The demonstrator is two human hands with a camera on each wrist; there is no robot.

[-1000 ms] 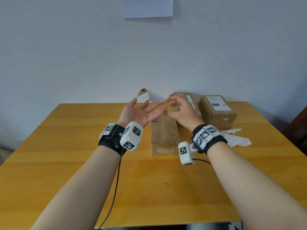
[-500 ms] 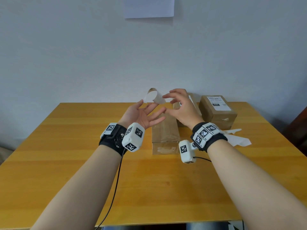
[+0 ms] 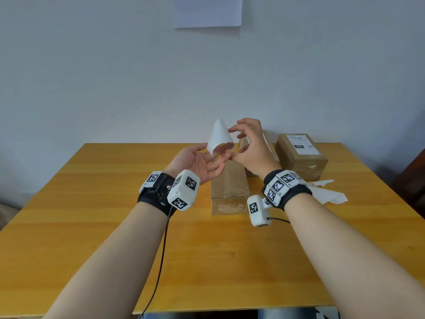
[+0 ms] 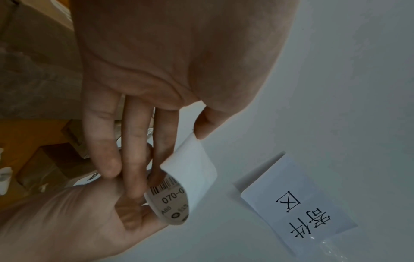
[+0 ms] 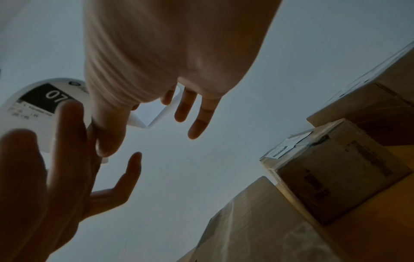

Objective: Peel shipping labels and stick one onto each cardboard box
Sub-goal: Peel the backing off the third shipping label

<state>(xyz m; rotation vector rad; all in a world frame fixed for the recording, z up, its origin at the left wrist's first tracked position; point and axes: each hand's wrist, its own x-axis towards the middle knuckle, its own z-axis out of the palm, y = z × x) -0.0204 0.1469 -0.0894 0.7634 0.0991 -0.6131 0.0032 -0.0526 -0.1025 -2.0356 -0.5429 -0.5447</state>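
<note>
Since the earlier frame, shipping label (image 3: 219,137) was curled tighter and raised. It was pinched between left hand (image 3: 199,162) and right hand (image 3: 252,150), other fingers spread, presumably to keep adhesive clear above the unlabelled cardboard box (image 3: 230,187).

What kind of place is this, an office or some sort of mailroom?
Probably a small, improvised parcel-packing spot in a plain room, not a real mailroom. A wooden table holds a few cardboard boxes, one already bearing a shipping label, and a handwritten paper sign hangs on the bare wall.

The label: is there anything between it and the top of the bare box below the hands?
Nothing visible. The label is held in the air above the bare box, whose top is uncovered; only the hands hover there.
</note>
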